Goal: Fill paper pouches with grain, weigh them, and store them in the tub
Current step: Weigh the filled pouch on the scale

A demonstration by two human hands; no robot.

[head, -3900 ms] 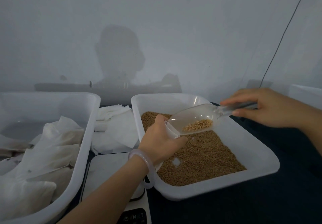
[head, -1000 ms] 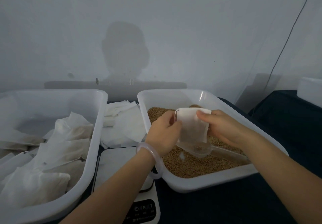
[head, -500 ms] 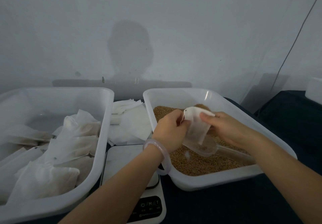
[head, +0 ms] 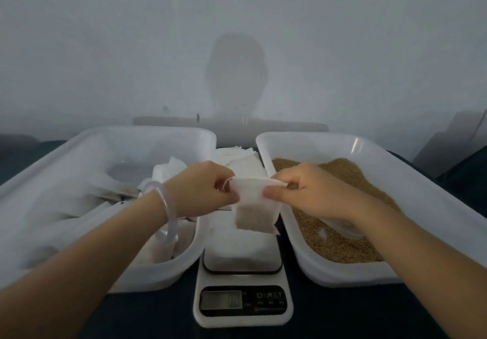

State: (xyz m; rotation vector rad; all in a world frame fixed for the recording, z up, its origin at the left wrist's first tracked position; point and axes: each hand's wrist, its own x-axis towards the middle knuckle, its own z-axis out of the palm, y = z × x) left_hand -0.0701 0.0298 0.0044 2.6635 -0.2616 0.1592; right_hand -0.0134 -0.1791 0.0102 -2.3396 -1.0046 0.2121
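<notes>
Now your left hand (head: 208, 185) and right hand (head: 303, 188) pinch the thin paper pouch (head: 254, 207) | it hangs clear above the scale (head: 242, 272) | between two smooth tubs.

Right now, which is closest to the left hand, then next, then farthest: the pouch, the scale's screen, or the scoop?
1. The pouch: pinched by the left hand, held over the scale.
2. The scale's screen: below, at the near edge, in the middle.
3. The scoop: far right, lying in the grain tub, past the right hand.
</notes>
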